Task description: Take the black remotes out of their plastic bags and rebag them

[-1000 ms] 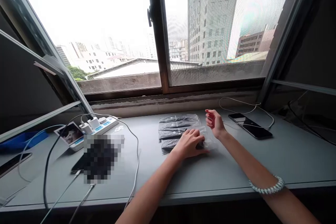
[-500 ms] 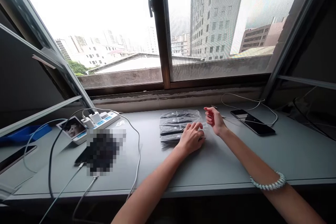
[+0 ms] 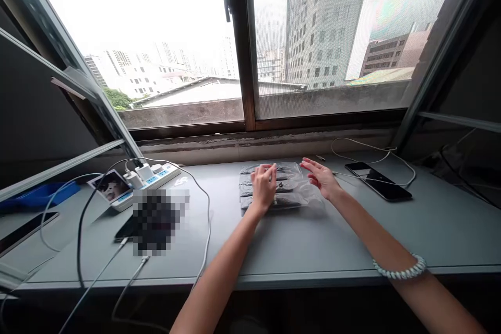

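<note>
clearly, we have the dark packets (image 3: 289, 200) lying flat in a row on the grey desk (image 3: 282, 250), just in front of the window ledge, each wrapped in clear plastic. the loose end of the plastic (image 3: 315, 200) spreads out toward our right side.

we hold our left hand (image 3: 263, 188) over the left part of the row, its fingers loosely bent and partly spread. we cannot tell whether they pinch any film or only rest against it. we have our right hand (image 3: 324, 180) just beyond the right ends of the packets, palm half turned inward, the fingers stretched out with a modest gap to the thumb; we see nothing held there.

we judge the packets to be light and soft, likely to bend or sag if lifted from one end. we expect the film to be slick and crinkly, so a light fingertip grip could slide or catch only the wrapping. we would take hold across the dark, filled middle, thumb on one long side and fingers on the other, rather than by the flimsy clear end. we doubt they are fragile, though we cannot make out what is inside.

off to the right, we see a black phone (image 3: 378, 180) with a white cable (image 3: 405, 164) beside it.
</note>
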Tool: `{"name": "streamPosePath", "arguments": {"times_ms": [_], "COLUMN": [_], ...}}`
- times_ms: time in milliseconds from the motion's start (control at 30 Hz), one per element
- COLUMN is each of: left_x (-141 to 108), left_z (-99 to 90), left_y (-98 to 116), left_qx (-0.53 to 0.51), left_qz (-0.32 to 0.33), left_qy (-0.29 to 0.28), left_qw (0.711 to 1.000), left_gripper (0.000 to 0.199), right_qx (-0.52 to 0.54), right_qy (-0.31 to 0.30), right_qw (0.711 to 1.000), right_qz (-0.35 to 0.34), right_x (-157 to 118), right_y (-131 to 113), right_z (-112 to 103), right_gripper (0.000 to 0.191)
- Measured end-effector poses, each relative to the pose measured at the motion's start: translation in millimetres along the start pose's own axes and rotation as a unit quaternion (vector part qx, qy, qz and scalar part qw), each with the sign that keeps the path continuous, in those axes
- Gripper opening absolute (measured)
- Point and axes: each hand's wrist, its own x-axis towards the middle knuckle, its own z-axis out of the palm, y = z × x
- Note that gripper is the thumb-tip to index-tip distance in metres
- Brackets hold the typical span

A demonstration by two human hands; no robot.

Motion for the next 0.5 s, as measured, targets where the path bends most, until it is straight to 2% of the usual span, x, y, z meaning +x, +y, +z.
{"name": "streamPosePath", "arguments": {"times_ms": [100, 167, 267, 367, 500], "left_x": [9.2, 11.5, 13.5, 17.9, 23.5], "left_z": [-6.7, -11.3, -16.8, -21.6, -29.3], "left_y": [-23.8, -35.4, -45.8, -53.4, -65.1], "left_qx": [0.021, 0.038, 0.043, 0.004, -0.11], "left_qz": [-0.105, -0.158, -0.205, -0.262, -0.347], "left_qy": [0.066, 0.087, 0.104, 0.128, 0.19], "left_qw": [0.992, 0.983, 0.972, 0.956, 0.912], "left_gripper": [0.027, 0.023, 0.017, 0.014, 0.017], "right_qx": [-0.043, -0.049, -0.1, -0.206, -0.31], "right_qy": [-0.017, -0.032, -0.1, -0.213, -0.36], "right_qw": [0.999, 0.998, 0.99, 0.954, 0.878], "right_qz": [-0.001, -0.009, -0.025, -0.042, -0.064], "right_x": [-0.8, -1.1, -3.0, -8.3, -16.3], "right_y": [2.4, 3.0, 0.5, -4.3, -5.4], "right_z": [-0.5, -0.6, -1.3, -1.6, 1.0], "right_gripper": [0.041, 0.041, 0.038, 0.04, 0.04]}}
